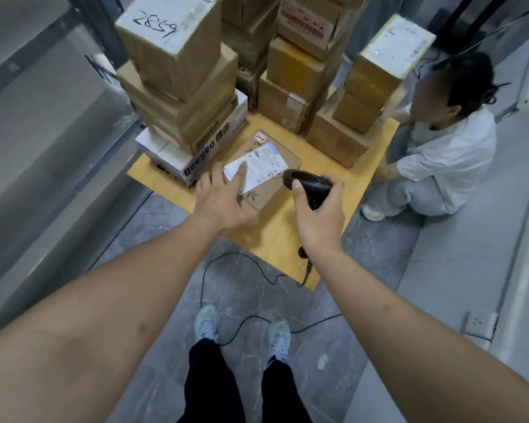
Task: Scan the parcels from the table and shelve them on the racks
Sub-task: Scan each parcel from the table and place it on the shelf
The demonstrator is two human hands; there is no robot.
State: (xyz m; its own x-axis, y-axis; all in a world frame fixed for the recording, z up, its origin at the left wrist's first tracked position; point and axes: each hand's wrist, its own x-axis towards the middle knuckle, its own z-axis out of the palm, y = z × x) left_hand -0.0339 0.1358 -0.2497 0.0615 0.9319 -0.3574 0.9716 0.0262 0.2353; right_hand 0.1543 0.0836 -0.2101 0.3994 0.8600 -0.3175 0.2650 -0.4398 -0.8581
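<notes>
Left hand (223,195) flat, fingers straight, pinning white shipping label (254,167) on flat brown cardboard parcel (266,175) — right hand (316,209) gripping black handheld scanner (310,184), aimed at barcode.

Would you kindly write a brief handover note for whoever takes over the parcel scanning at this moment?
Left hand: open, fingers flat on the white shipping label of the flat brown cardboard parcel on the yellow wooden table.
Right hand: grips the black corded handheld scanner, nose aimed at the label's barcode.
Done: parcel lined up for scanning.
Left: scan it, shelve it, then work through the stacked cardboard boxes behind. A seated person in white is at the table's right.
</notes>
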